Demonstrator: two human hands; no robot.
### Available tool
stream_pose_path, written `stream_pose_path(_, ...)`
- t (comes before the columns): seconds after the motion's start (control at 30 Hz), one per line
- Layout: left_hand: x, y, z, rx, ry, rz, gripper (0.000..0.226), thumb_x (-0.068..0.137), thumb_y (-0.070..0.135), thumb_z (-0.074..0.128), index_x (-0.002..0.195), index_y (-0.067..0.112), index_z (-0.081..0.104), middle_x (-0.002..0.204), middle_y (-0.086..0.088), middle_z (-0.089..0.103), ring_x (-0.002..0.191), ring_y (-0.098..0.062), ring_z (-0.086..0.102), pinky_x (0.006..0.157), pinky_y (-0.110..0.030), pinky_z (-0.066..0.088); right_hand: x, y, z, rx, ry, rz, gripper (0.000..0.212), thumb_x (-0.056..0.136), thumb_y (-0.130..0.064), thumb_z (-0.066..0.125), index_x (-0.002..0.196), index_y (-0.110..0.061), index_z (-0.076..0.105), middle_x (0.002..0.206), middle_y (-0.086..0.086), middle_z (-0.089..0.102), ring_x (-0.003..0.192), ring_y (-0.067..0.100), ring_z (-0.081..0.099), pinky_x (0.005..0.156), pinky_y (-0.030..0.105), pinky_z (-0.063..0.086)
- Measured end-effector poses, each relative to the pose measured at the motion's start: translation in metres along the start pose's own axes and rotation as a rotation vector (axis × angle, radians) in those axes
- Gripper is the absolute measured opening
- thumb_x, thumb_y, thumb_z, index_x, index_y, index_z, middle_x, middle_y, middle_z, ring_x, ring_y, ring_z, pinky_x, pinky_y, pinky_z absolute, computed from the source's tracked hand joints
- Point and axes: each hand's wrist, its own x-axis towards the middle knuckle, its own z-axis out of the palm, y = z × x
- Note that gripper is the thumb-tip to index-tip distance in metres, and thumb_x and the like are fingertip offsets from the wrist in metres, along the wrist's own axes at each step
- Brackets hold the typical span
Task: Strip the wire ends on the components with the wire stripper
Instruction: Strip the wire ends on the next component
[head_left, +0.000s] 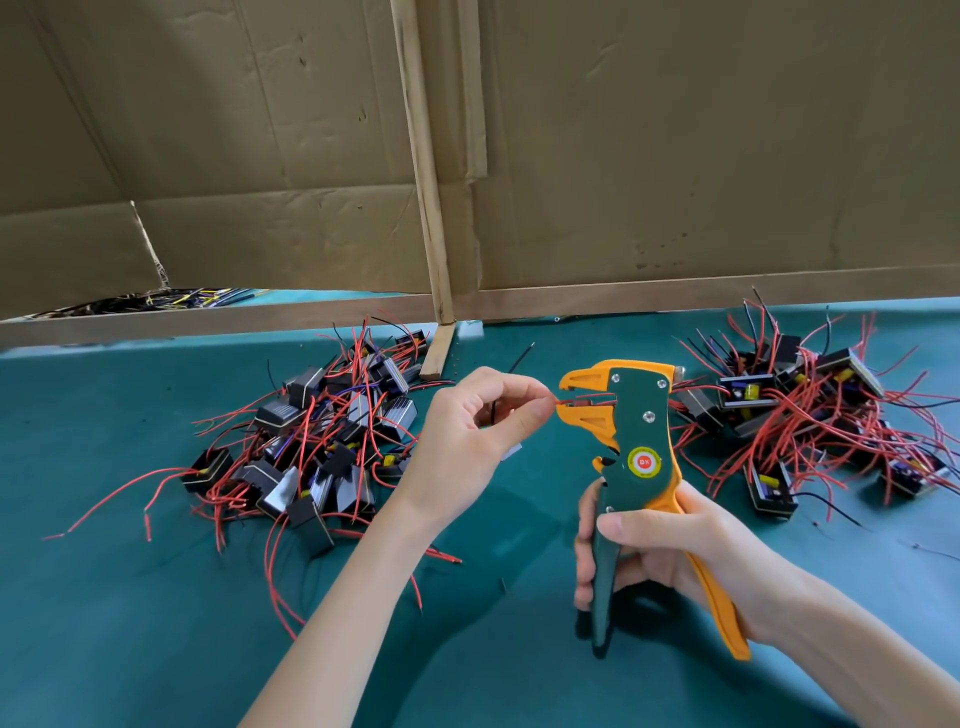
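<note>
Gripping upright wire stripper (639, 431), head pointing left: right hand (670, 551); left hand (478, 431) pinching red wire (560, 401).

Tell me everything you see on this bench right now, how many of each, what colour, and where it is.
wire stripper: one, green and orange, upright right of centre
red wire: one, red, end in the stripper's mouth
left pile of components: one heap, black blocks with red and black leads, on the mat left of centre
right pile of components: one heap, same colours, far right
mat: one, teal, covering the table
cardboard wall: brown sheets, behind the table
wooden strip: one, pale, upright against the cardboard
wire bundle: one, dark and yellow, under the cardboard's edge, far left
left hand: one, pinches the red wire
right hand: one, grips the stripper's handles
</note>
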Motion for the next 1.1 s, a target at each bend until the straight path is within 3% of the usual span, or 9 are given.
stream_pose_path(0.13,0.001,0.003,-0.003,0.019,-0.050,0.019,0.003,0.082,0.023,0.069,0.081,0.023,0.072,0.079,0.002,0.055,0.061,-0.001,0.043,0.057,-0.008,0.037,0.000,0.000,0.000,-0.014,-0.013,0.001,0.020,0.071,-0.021,0.075,0.080,-0.005,0.067,0.076,0.029,0.063,0.069,0.042,0.066,0.067,0.046,0.056)
stream_pose_path(0.33,0.002,0.005,-0.008,0.082,-0.094,0.036,0.009,0.079,0.034,0.066,0.081,0.028,0.072,0.072,0.012,0.047,0.068,-0.008,0.042,0.066,-0.014,0.036,-0.002,0.000,0.002,-0.079,0.024,-0.003,0.019,0.071,-0.025,0.074,0.075,-0.009,0.064,0.070,0.026,0.062,0.065,0.042,0.065,0.062,0.042,0.055)
stream_pose_path(0.5,0.002,0.005,-0.012,0.120,-0.111,0.062,0.006,0.085,0.026,0.067,0.082,0.023,0.072,0.075,0.007,0.047,0.070,-0.010,0.041,0.069,-0.016,0.036,-0.005,0.000,0.006,-0.150,0.089,-0.004,0.023,0.069,-0.034,0.074,0.066,-0.015,0.061,0.059,0.022,0.059,0.053,0.036,0.061,0.056,0.044,0.052)
stream_pose_path(0.67,0.003,0.002,-0.007,0.142,-0.081,0.021,0.007,0.088,0.019,0.067,0.085,0.024,0.072,0.072,0.016,0.048,0.067,-0.008,0.044,0.066,-0.017,0.039,-0.002,0.011,0.014,-0.170,0.312,-0.043,0.040,0.057,-0.042,0.073,0.051,-0.009,0.051,0.044,0.019,0.045,0.033,0.026,0.043,0.041,0.031,0.040)
stream_pose_path(0.83,0.001,0.000,-0.007,0.055,-0.047,-0.023,0.017,0.088,0.015,0.067,0.078,0.028,0.070,0.069,0.019,0.052,0.059,0.001,0.044,0.054,-0.011,0.042,0.000,-0.001,0.009,0.021,0.137,0.048,0.023,0.060,-0.021,0.077,0.069,-0.005,0.064,0.066,0.029,0.058,0.056,0.038,0.061,0.057,0.041,0.055)
stream_pose_path(0.93,0.001,0.001,-0.006,0.033,-0.058,-0.040,0.017,0.089,0.017,0.066,0.077,0.029,0.068,0.066,0.017,0.053,0.058,0.001,0.044,0.054,-0.010,0.042,0.000,-0.003,0.006,0.050,0.082,0.039,0.029,0.058,-0.019,0.078,0.075,0.000,0.065,0.073,0.032,0.061,0.064,0.041,0.064,0.062,0.044,0.057)
stream_pose_path(1.1,0.001,0.002,-0.006,0.035,-0.068,-0.022,0.012,0.090,0.015,0.065,0.080,0.022,0.066,0.073,-0.003,0.053,0.064,-0.008,0.043,0.056,-0.009,0.041,0.000,-0.004,0.007,0.040,0.055,0.026,0.025,0.058,-0.019,0.077,0.073,-0.002,0.066,0.072,0.031,0.062,0.064,0.039,0.066,0.062,0.043,0.058)
